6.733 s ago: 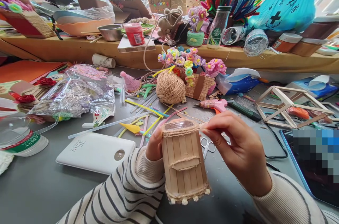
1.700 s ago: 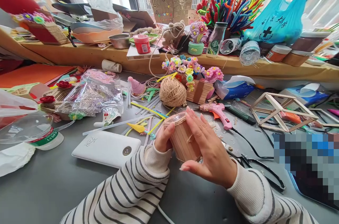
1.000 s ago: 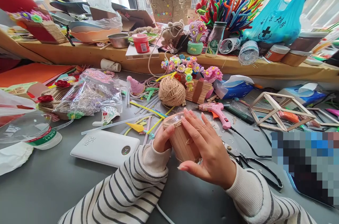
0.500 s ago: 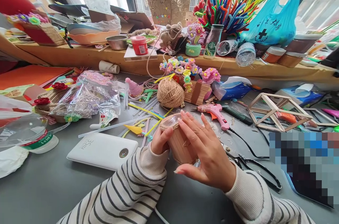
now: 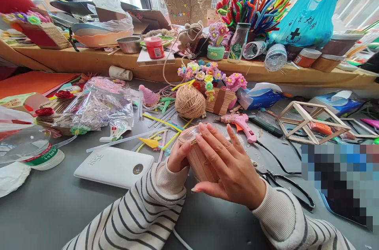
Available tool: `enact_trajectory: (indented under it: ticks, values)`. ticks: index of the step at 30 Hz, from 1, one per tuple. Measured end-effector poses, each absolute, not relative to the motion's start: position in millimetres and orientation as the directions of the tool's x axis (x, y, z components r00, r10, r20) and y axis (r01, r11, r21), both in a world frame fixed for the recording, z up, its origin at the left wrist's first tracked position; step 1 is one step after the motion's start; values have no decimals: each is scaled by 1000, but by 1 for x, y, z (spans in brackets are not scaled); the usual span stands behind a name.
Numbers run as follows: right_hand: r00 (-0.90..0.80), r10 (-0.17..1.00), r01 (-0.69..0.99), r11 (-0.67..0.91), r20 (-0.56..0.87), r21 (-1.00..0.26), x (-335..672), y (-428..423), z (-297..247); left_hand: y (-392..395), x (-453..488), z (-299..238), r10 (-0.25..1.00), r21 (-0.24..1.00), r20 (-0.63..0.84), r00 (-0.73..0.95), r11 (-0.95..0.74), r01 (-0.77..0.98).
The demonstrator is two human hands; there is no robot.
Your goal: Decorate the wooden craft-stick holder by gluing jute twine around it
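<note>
A clear plastic cup [image 5: 199, 161] is covered round its side with flat wooden craft sticks, with twine about its rim. It is tilted above the grey table. My left hand [image 5: 179, 156] grips it from the left, thumb near the rim and the other fingers hidden behind. My right hand [image 5: 227, 163] lies against its right side with fingers stretched out and thumb apart below. Just behind the cup sits a ball of twine [image 5: 190, 101]. A pink hot glue gun [image 5: 241, 124] lies beyond my right hand.
Left of my hands lies a white power bank [image 5: 114, 167]. Black-handled scissors [image 5: 291, 189] lie to the right, near the glue gun's cable. Plastic sticks, pipe cleaners and a wooden stick frame [image 5: 310, 122] are spread about. A cluttered ledge [image 5: 166, 69] runs along the back.
My right hand has shifted slightly, its fingers lying flatter over the stick-covered cup. My left hand keeps its grip. The view has moved a little.
</note>
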State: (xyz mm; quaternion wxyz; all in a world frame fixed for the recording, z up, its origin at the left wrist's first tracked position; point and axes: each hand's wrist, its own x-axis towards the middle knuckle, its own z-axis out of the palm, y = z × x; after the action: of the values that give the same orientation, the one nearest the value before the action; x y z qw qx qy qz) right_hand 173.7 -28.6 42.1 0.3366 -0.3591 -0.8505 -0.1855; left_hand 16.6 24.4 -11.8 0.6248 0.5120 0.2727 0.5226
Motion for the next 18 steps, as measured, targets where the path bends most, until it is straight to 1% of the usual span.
enact_trajectory:
  ticks: [3, 5, 7, 8, 11, 18]
  values:
    - [-537, 439, 728, 672, 720, 134, 174, -29, 44, 25, 18, -20, 908, 947, 241, 343, -142, -290]
    - [-542, 422, 723, 675, 727, 147, 174, -30, 47, 20, 24, -22, 915, 950, 259, 310, -184, -251]
    - [-543, 412, 723, 673, 732, 157, 174, -31, 48, 14, 33, -22, 945, 948, 282, 166, -248, -198]
    - [-543, 407, 723, 672, 734, 163, 174, -32, 49, 11, 37, -21, 950, 947, 288, 120, -265, -180]
    - [-552, 385, 716, 674, 740, 183, 172, -33, 50, 6, 44, -15, 959, 950, 271, 85, -253, -181]
    - [-595, 355, 685, 694, 721, 223, 172, -37, 54, 9, 44, -6, 967, 958, 218, 129, -186, -219]
